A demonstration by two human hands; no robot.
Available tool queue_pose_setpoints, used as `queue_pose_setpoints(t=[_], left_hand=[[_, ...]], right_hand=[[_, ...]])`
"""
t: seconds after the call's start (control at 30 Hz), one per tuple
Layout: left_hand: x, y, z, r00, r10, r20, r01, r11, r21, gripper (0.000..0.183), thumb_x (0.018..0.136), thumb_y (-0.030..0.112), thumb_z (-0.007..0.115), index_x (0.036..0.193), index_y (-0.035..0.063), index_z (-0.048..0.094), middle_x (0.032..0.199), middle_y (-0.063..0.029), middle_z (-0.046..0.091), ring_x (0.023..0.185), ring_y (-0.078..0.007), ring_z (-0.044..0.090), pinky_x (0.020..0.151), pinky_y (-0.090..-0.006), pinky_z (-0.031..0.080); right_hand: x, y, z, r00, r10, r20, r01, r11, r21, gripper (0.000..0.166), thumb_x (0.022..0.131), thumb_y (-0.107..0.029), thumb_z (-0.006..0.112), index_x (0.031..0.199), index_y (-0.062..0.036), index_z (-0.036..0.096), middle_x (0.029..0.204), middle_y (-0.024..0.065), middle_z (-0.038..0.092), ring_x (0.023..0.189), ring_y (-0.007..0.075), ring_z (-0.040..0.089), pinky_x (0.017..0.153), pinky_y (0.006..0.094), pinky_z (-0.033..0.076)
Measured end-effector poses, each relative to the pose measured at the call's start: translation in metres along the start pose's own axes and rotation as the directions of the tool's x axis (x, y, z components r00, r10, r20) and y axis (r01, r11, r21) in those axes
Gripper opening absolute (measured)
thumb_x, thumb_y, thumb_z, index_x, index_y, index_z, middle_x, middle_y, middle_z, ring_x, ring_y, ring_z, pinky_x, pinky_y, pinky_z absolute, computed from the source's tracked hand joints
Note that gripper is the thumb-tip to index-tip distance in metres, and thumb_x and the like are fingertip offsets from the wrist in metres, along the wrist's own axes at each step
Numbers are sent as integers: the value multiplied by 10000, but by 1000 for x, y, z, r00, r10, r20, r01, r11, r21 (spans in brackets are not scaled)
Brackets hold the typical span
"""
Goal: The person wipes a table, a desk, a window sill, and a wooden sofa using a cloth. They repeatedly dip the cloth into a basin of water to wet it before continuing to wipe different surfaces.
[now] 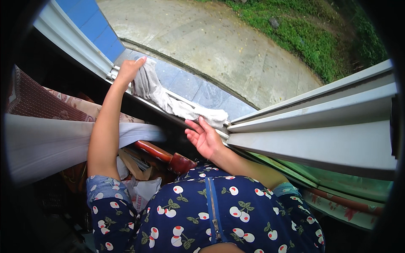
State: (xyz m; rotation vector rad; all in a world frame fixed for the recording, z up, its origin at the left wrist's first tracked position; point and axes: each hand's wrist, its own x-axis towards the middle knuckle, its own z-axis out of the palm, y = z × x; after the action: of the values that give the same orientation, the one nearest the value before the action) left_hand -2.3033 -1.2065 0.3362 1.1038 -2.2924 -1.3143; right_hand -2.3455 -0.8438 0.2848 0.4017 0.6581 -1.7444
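Note:
A pale grey cloth point(164, 98) lies stretched along the white track point(148, 106) of a sliding window. Its upper left end is gripped in my left hand point(129, 71), thumb on top, near the left window frame. From there the cloth runs down to a bunched end beside the right-hand sash. Just below that bunched end is my right hand point(205, 137), palm turned up and fingers apart, holding nothing. Whether its fingertips touch the cloth I cannot tell.
White sash frames point(310, 117) stand on the right, with another window frame point(76, 41) on the left. Outside are a grey tiled ledge point(186, 85) and concrete paving point(205, 47). A glossy wooden armrest point(155, 151) and a pale curtain point(47, 139) are below left.

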Motion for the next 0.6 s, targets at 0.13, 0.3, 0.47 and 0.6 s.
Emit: queue_pose_setpoints(t=[0.13,0.3,0.47,0.6], left_hand=[[-39,46,35,720,694,-28,-307,354,883,275,812,255,661,932,7,659,828,-119,646,738,-239,603,691,-354,479],[-107,89,113,552,602,576,-727,687,-21,167,753,141,699,893,52,697,871,-119,659,862,-282,610,759,-374,493],[-139,93,171,378,381,844,-755,654,43,333,742,273,714,999,63,688,896,-147,662,952,-313,588,836,-381,479],[-130,90,182,420,322,848,-443,889,-118,242,748,167,692,970,71,706,851,-120,655,892,-213,603,786,-321,475]], right_hand=[[-31,-1,5,1000,-10,-21,6,985,-174,353,998,-356,415,1196,-63,408,1268,184,559,797,246,663,691,337,558],[-39,-4,-4,999,-42,2,42,971,-235,375,1001,-339,410,1230,-43,410,1258,190,563,786,229,656,679,327,550],[-47,-5,-1,995,0,99,34,938,-346,365,1006,-260,388,1271,-14,437,1203,205,587,793,208,646,699,315,546],[-65,-15,-19,996,80,32,-46,805,-591,367,997,-193,398,1281,33,450,1115,193,618,794,177,642,710,276,543]])
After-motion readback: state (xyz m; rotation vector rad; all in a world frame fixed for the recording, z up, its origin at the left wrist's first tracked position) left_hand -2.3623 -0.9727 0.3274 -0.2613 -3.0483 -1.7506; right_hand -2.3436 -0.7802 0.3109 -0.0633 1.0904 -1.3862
